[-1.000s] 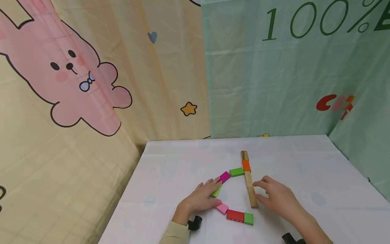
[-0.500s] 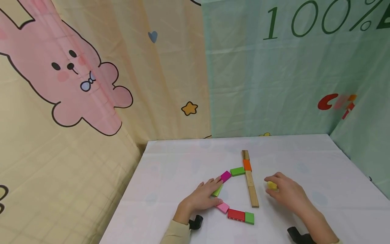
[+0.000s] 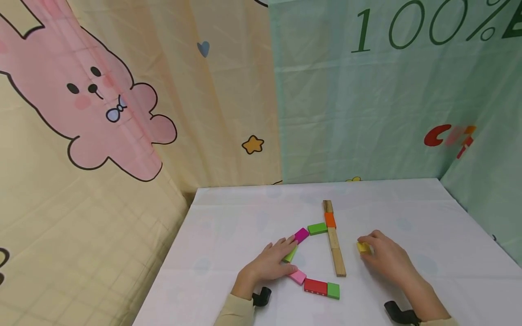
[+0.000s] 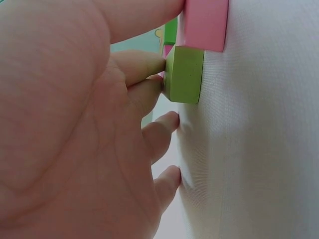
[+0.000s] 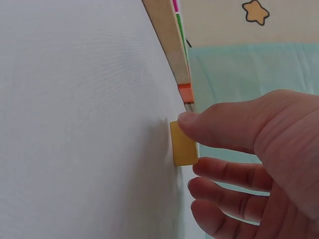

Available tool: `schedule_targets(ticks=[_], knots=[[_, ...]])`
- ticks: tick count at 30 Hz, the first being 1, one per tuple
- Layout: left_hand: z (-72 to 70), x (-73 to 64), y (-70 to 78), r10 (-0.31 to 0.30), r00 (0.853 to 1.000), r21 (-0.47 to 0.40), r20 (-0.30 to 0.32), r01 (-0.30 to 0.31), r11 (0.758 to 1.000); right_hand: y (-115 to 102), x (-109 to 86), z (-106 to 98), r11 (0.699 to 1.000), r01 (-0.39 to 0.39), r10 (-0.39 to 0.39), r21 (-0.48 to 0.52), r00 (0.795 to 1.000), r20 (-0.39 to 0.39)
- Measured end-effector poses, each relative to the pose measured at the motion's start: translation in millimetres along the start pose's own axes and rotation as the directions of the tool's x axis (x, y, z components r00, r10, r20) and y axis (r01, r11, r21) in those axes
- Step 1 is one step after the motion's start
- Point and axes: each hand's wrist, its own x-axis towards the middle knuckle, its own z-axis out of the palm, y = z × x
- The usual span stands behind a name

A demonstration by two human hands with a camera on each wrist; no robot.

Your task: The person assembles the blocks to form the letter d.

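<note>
My right hand (image 3: 389,259) pinches a small yellow block (image 3: 363,247) between thumb and fingers, to the right of the wooden blocks. In the right wrist view the thumb lies on one end of the yellow block (image 5: 184,144), which stands on the white cloth. My left hand (image 3: 267,262) rests on the table with fingers outstretched. Its fingertips touch a lime green block (image 4: 185,74) and its thumb touches a pink block (image 4: 207,25). Part of the lime block (image 3: 290,255) is hidden under the fingers in the head view.
A magenta block (image 3: 301,235) and a green block (image 3: 317,228) continue the curve up to a straight row of wooden blocks (image 3: 335,249) with an orange block (image 3: 330,220). A red block (image 3: 315,287) and another green block (image 3: 333,290) lie nearest me. White cloth covers the table (image 3: 228,213).
My right hand has moved right, away from the wooden row, and its fingers have closed on the yellow block. The left hand has stayed in place.
</note>
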Motion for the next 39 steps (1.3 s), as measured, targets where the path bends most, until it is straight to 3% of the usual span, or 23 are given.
schedule_targets(ticks=[19,28,39], knots=[[-1.3,-0.6,0.3,0.001,1.0,-0.008,0.006,-0.001,1.0,7,5.8,2,0.995,-0.095,0.094,0.01,0.993,0.073],[-2.5,0.9,1.3,-0.01,1.0,-0.031,0.014,0.011,0.999,11,4.8,2,0.997,-0.079,0.077,0.025,0.994,0.081],[-2.8,-0.3,2.9,-0.02,1.0,-0.027,0.02,0.021,0.999,12,5.7,3,0.992,-0.115,0.109,0.044,0.987,0.118]])
